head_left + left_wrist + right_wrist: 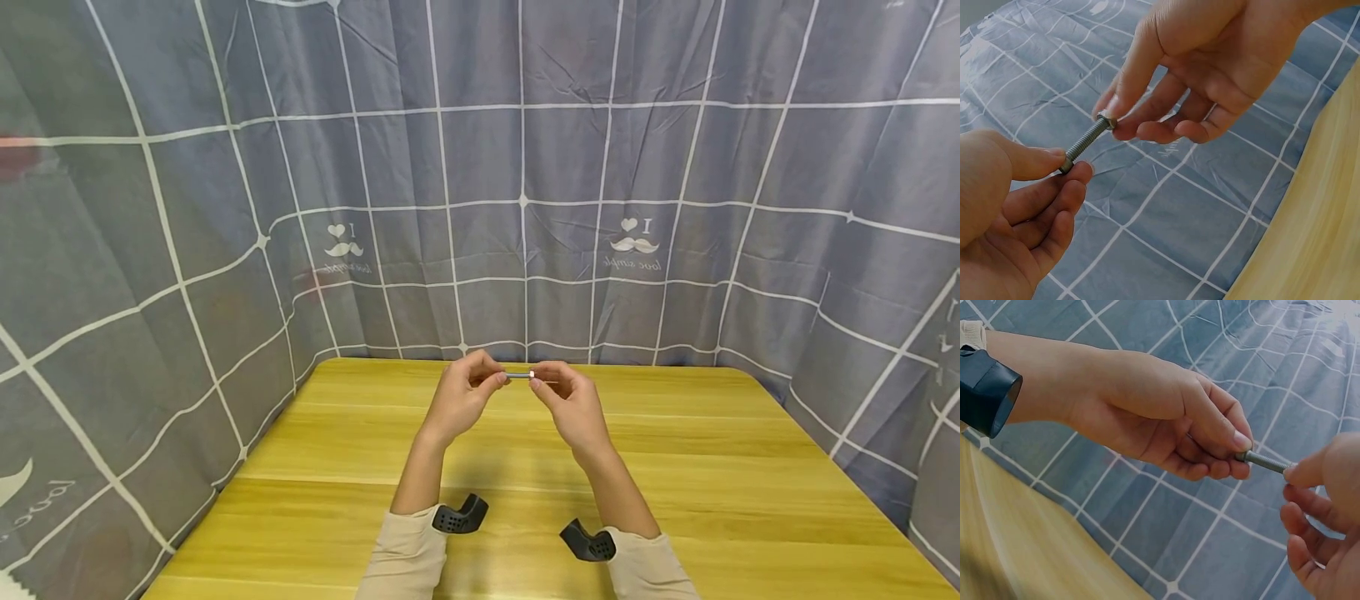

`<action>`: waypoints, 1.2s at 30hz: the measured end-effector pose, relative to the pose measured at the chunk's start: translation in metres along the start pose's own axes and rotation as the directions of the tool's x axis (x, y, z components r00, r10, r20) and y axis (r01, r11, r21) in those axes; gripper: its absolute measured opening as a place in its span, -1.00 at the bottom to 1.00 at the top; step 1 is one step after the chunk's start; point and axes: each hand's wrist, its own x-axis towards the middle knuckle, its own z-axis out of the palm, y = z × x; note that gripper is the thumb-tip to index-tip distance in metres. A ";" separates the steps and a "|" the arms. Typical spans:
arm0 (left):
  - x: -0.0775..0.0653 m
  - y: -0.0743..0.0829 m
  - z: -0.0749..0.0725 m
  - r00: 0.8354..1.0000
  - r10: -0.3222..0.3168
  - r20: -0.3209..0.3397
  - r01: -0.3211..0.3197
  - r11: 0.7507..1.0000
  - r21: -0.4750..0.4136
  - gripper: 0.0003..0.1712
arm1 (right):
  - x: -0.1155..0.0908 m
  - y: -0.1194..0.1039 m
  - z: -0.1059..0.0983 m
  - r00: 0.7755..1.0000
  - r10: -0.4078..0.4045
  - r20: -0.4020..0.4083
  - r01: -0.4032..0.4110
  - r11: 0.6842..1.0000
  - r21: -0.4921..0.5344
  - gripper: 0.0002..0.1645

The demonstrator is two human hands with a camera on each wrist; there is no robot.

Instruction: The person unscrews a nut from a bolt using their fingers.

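A grey threaded bolt (pixel 517 375) is held level between both hands, above the far part of the table. My left hand (pixel 459 400) pinches one end between thumb and fingers; a wider piece shows there in the right wrist view, beside the left thumb (pixel 1242 440). At the other end, my right hand (pixel 577 408) pinches a hex-shaped nut or head (pixel 1108 121) with thumb and index finger. Bare thread (pixel 1088 140) shows between the two grips. The right hand's other fingers are loosely bent. Fingertips partly hide both ends.
A yellow wood-grain table (pixel 517 517) lies under the hands. Grey curtains (pixel 487 167) with white grid lines hang behind it and on both sides. Black wrist mounts (pixel 461 514) sit at the beige sleeves (pixel 405 550).
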 end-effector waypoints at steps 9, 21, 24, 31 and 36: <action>0.000 0.000 0.000 1.000 -0.017 -0.002 0.017 1.000 0.004 -0.92 | -0.002 0.000 0.001 0.999 0.027 0.042 -0.027 1.000 -0.003 -0.66; 0.000 -0.001 0.001 1.000 0.013 -0.010 -0.013 1.000 -0.006 -0.93 | -0.002 0.000 0.002 0.999 0.026 0.027 -0.027 0.998 0.049 -0.63; 0.000 -0.001 0.001 1.000 0.002 -0.009 -0.002 1.000 -0.005 -0.91 | -0.002 0.000 0.003 1.000 0.023 0.018 -0.024 0.998 0.064 -0.67; 0.000 -0.002 0.001 1.000 0.013 -0.005 -0.013 1.000 -0.006 -0.93 | -0.002 -0.001 0.001 0.999 0.007 0.042 -0.010 0.997 0.083 -0.58; 0.000 -0.003 0.003 1.000 0.029 -0.008 -0.029 1.000 0.002 -0.94 | -0.002 0.000 0.002 0.998 0.052 0.034 -0.054 0.996 0.066 -0.59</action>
